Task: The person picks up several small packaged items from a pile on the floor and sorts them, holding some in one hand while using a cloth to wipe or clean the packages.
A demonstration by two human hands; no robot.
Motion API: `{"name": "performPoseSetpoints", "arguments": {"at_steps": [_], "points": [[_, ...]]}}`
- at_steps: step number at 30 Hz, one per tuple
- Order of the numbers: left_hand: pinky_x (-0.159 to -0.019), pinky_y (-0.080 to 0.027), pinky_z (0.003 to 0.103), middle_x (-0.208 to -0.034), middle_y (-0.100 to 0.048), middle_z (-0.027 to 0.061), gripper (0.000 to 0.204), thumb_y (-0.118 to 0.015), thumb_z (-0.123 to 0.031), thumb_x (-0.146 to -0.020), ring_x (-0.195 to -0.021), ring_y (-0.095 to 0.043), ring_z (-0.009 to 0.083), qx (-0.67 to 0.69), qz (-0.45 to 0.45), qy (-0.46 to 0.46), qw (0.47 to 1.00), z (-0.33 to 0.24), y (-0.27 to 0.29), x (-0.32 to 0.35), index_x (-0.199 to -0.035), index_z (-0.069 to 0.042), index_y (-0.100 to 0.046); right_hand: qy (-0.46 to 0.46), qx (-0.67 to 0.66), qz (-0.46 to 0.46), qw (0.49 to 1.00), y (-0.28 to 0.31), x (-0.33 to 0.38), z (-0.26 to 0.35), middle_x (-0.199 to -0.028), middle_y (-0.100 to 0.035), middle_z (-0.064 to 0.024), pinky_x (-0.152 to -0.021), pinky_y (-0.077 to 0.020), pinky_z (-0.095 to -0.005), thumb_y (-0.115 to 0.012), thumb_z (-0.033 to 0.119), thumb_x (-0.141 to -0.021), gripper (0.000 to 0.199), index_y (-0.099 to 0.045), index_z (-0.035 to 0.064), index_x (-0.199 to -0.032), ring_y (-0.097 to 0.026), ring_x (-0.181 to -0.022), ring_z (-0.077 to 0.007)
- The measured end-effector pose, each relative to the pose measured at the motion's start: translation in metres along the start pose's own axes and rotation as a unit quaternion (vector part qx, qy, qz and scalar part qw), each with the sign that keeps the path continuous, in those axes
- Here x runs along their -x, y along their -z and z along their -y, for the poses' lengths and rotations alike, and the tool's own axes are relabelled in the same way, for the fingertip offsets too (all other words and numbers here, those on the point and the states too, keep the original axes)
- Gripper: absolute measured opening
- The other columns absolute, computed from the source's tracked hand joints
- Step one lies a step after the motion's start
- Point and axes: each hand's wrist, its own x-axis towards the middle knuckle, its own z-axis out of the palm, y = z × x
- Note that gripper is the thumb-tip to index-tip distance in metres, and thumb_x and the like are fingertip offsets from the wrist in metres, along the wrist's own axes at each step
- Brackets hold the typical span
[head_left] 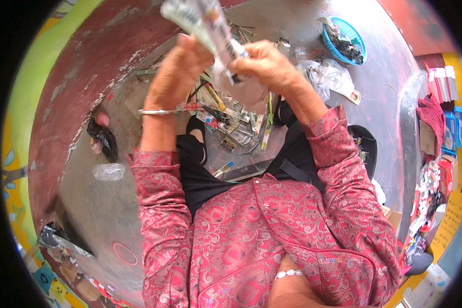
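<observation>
My right hand (pixel 264 64) is closed on a bundle of long, narrow clear plastic packets (pixel 215 28) with printing on them. They are raised in front of me and smeared by motion. A filmy, see-through plastic part hangs below that hand. My left hand (pixel 185 64) is against the left side of the bundle; its fingers are blurred and partly hidden, so their grip cannot be made out. On the floor between my feet, below both hands, lies a loose pile of slim packaged items (pixel 236 123), some yellow, some clear.
A blue plastic basket (pixel 365 50) with dark scraps stands at the far right, near crumpled clear bags (pixel 328 77). A black bag (pixel 105 141) lies by the red wall on the left. At my right knee is a black container (pixel 369 146). Boxes (pixel 457 128) line the right side.
</observation>
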Motion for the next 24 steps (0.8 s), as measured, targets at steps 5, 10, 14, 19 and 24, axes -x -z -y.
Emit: {"name": "performPoseSetpoints", "arguments": {"at_steps": [5,10,14,19,24], "points": [[-0.098,-0.035,0.036,-0.12,-0.049,0.0179,0.057,-0.044,-0.039,-0.089,-0.115,-0.046,0.0258,0.018,0.035,0.041,0.998,0.022,-0.014,0.005,-0.125,0.004,-0.037,-0.004,0.049,-0.102,0.994,-0.029,-0.007,-0.03,-0.069,-0.057,0.0016,-0.056,-0.0419,-0.0265,-0.059,0.017,-0.078,0.015,-0.064,0.0032,-0.08,-0.05,-0.064,-0.0083],[-0.101,-0.029,0.041,-0.132,-0.033,0.0245,0.094,-0.044,-0.068,-0.075,-0.12,-0.038,0.0305,0.036,0.041,0.037,0.998,0.017,-0.023,0.01,-0.134,0.003,-0.022,-0.067,-0.183,-0.066,0.979,-0.034,-0.011,-0.028,-0.084,-0.063,-0.0032,-0.063,-0.0472,-0.0235,-0.057,0.02,-0.083,0.02,-0.063,0.0016,-0.091,-0.058,-0.069,-0.01],[-0.103,-0.027,0.04,-0.133,-0.033,0.0227,0.086,-0.07,-0.03,-0.068,-0.122,-0.036,0.0293,0.068,0.075,0.026,0.995,0.024,-0.015,0.005,-0.133,0.001,-0.023,-0.098,-0.364,-0.017,0.926,-0.018,-0.008,-0.029,-0.081,-0.063,-0.0033,-0.061,-0.0494,-0.0241,-0.06,0.02,-0.082,0.021,-0.06,0.0029,-0.094,-0.061,-0.07,-0.011],[-0.102,-0.028,0.036,-0.133,-0.035,0.0199,0.082,-0.07,-0.018,-0.066,-0.12,-0.04,0.0269,0.091,0.062,0.051,0.993,0.029,-0.017,0.006,-0.133,0.001,-0.025,-0.122,-0.282,-0.084,0.948,-0.022,-0.001,-0.017,-0.08,-0.06,-0.0041,-0.061,-0.047,-0.0261,-0.06,0.015,-0.08,0.013,-0.06,0.0027,-0.086,-0.058,-0.07,-0.0123],[-0.098,-0.033,0.035,-0.128,-0.042,0.0182,0.073,-0.069,-0.023,-0.072,-0.114,-0.045,0.0249,0.045,-0.003,0.072,0.996,0.053,-0.01,0.003,-0.129,0.0,-0.031,-0.11,-0.181,-0.087,0.973,-0.018,-0.001,-0.03,-0.077,-0.061,-0.0035,-0.058,-0.0428,-0.0238,-0.058,0.022,-0.083,0.02,-0.063,0.0025,-0.08,-0.054,-0.066,-0.009]]}}
